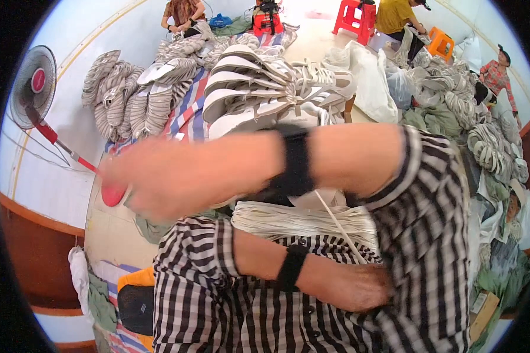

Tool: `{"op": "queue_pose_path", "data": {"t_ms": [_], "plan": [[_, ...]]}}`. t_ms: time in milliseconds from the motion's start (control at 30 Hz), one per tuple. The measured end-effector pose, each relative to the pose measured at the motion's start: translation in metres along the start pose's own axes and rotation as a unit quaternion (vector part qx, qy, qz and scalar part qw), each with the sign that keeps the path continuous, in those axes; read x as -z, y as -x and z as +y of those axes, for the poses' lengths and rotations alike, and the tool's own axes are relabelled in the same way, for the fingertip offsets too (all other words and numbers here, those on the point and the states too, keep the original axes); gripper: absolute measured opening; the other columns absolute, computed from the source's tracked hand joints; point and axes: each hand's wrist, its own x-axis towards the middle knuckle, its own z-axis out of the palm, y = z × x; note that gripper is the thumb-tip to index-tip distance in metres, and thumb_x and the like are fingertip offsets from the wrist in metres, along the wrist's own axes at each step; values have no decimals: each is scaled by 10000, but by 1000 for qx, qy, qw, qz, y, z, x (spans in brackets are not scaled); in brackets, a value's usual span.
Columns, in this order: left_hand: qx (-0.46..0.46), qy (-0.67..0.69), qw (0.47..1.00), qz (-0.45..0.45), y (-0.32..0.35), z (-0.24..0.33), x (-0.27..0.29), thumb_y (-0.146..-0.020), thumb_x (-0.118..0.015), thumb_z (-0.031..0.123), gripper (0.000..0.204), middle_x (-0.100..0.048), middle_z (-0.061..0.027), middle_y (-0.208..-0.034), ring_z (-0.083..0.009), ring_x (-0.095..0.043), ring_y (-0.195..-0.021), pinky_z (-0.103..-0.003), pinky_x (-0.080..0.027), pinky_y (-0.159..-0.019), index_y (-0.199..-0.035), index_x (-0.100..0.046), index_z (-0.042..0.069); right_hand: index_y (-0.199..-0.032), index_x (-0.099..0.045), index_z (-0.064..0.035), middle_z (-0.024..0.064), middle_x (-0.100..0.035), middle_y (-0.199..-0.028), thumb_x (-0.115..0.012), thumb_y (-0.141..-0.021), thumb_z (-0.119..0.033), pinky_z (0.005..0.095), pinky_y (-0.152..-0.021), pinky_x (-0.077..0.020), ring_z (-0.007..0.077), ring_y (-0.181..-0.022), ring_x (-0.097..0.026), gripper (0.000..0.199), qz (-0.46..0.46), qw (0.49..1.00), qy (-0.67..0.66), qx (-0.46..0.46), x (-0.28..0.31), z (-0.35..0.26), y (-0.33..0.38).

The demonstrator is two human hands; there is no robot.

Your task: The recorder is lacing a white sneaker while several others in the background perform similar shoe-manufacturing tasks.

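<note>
My arms cross in front of me. My right hand (165, 176) reaches far to the left, smeared by motion; whether it holds anything does not show. Below it, my left hand (353, 286) lies to the right against my checked shirt, fingers curled in and mostly hidden. One white shoelace (334, 220) slants down to the left hand and passes out of sight at it. Across my lap rests a bundle of white shoelaces (303, 222). Just beyond my right forearm stands a stack of white and beige shoe uppers (250, 88), some with laces in them.
A fan (35, 85) with a red pole stands at left. Piles of shoe uppers lie far left (115, 97) and at right (486, 147). Two stools, red (356, 20) and orange (440, 44), stand at the back. Other people sit beyond. A white sack (371, 82) lies near the stack.
</note>
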Motion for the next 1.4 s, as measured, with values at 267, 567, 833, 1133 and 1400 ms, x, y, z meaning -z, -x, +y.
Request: {"op": "queue_pose_path", "data": {"t_ms": [267,567,833,1133,1400], "plan": [[59,-295,885,356,-132,-16,104,-838,-497,49,56,-506,-148,-677,-300,-532,-693,-402,-407,-655,-824,-526,3,-961,-598,-5,78,-619,-733,-532,-908,-180,322,-610,-489,161,-678,-609,194,24,901,187,-390,82,4,215],[343,-253,868,254,-89,-140,209,-745,-587,130,225,-618,-164,-772,-376,-613,-765,-439,-490,-706,-944,-616,29,-971,-565,-33,169,-572,-875,-609,-806,-106,438,-633,-488,363,-748,-603,186,169,883,285,-332,36,22,275],[490,-235,793,274,87,-53,101,-793,-624,48,156,-553,-105,-787,-219,-549,-622,-305,-449,-581,-944,-592,19,-866,-575,-21,151,-614,-794,-575,-815,-86,373,-626,-473,300,-681,-604,83,185,871,96,-446,44,36,275],[482,-238,783,312,127,-68,80,-767,-646,40,162,-555,-102,-809,-210,-560,-658,-318,-456,-599,-918,-593,13,-868,-544,-8,36,-584,-749,-590,-856,-87,266,-530,-412,73,-618,-495,93,213,881,112,-407,38,37,268],[491,-247,786,281,126,-78,86,-788,-581,13,73,-562,-138,-799,-297,-568,-677,-361,-456,-616,-853,-549,16,-886,-545,-1,41,-532,-726,-616,-849,-79,253,-559,-409,63,-643,-476,112,232,865,1,-444,45,47,276]]}}
